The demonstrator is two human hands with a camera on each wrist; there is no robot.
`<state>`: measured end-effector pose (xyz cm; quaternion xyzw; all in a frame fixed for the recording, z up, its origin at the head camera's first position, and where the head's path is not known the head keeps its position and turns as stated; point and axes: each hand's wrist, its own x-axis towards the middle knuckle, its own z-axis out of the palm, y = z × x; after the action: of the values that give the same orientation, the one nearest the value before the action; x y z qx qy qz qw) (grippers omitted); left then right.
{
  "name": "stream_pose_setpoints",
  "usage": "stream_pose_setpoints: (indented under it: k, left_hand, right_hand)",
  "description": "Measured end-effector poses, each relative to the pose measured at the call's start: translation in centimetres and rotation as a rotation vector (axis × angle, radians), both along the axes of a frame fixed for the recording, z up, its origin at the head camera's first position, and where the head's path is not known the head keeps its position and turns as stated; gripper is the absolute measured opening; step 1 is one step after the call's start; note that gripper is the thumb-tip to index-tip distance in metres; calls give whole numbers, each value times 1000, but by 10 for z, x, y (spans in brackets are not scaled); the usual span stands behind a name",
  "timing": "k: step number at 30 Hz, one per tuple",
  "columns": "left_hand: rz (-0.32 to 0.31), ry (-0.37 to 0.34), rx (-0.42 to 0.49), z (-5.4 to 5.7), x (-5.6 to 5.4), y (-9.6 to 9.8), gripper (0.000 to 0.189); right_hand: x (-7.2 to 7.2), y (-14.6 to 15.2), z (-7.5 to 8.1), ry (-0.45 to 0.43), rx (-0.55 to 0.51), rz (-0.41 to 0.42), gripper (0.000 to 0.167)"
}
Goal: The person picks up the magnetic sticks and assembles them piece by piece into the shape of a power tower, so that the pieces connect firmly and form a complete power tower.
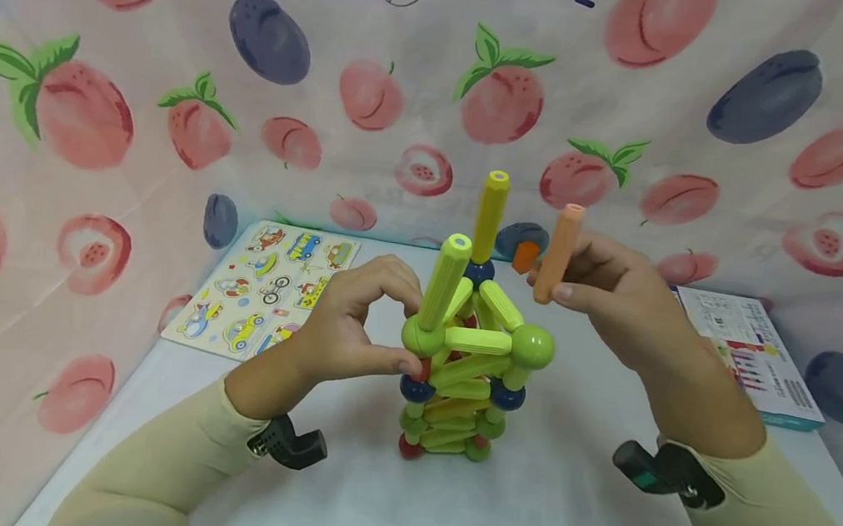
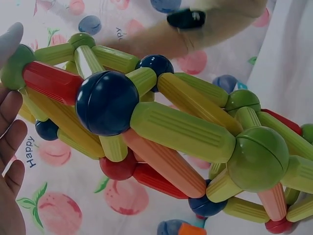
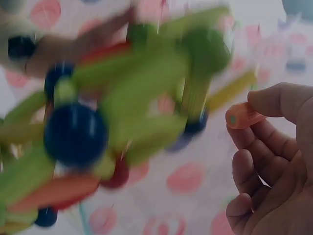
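Observation:
A tall tower of magnetic sticks and balls [image 1: 466, 388] stands on the table, mostly lime green with blue and red balls. My left hand [image 1: 356, 320] steadies its upper left corner, thumb and fingers around a green ball [image 2: 17, 67] above a red stick [image 2: 51, 82]. From that ball a lime stick [image 1: 444, 282] rises upright; behind it a yellow stick [image 1: 490, 217] stands on a blue ball [image 1: 479, 273]. My right hand [image 1: 607, 292] pinches an orange stick [image 1: 559, 254] between thumb and fingers, right of the tower and apart from it. Another green ball [image 1: 532, 347] tops the right corner.
A board with vehicle pictures [image 1: 261, 287] lies at the back left. Toward the back right is a printed box [image 1: 755, 355]. Beyond the tower an orange piece [image 1: 525, 256] shows in front of the fruit-patterned cloth [image 1: 423, 71].

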<state>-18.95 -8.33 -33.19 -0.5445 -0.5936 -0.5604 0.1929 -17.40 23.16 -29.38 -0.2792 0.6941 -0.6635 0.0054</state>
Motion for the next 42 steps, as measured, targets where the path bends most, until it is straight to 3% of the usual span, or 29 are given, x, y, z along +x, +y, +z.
stream_pose_setpoints:
  k: [3,6,10,16,23,25,27,30,32,34,35,37,40,42]
  left_hand:
    - [8,-4,-4,1,1,-3,56]
    - [18,-3,-5,0,3,-6,55]
    - [23,-9,-18,-1,4,-8,55]
    - [20,-8,-24,-1,4,-7,55]
    - [20,-4,-35,0,2,-5,56]
    - [21,-4,-36,1,2,-4,56]
    - [22,-1,-35,2,2,-4,56]
    - [30,8,-40,3,2,-3,55]
    - [35,17,-48,5,2,-3,55]
    - [43,26,-60,6,2,-4,54]
    - [47,32,-66,6,2,-5,54]
    - [53,38,-78,7,2,-6,53]
    - [64,45,-96,8,3,-8,52]
    - [64,48,-103,9,3,-9,52]
  right_hand:
    - [22,-6,13,107,-61,122,31]
    - [31,-14,14,154,-56,177,34]
    - [35,-20,9,202,-73,187,35]
    - [38,-18,4,356,-29,144,37]
    - [37,-16,0,283,-91,193,33]
    - [35,-13,2,282,-74,181,29]
    - [30,-6,6,270,-1,99,30]
    - [4,14,13,234,245,-202,32]
    - [-24,32,11,129,459,-420,36]
    - [-58,52,-2,21,674,-548,45]
    - [-75,61,-11,-39,781,-566,51]
    - [-103,79,-35,-96,972,-521,56]
    - [-132,94,-72,-86,1208,-411,58]
    - [-142,98,-93,-51,1286,-362,58]
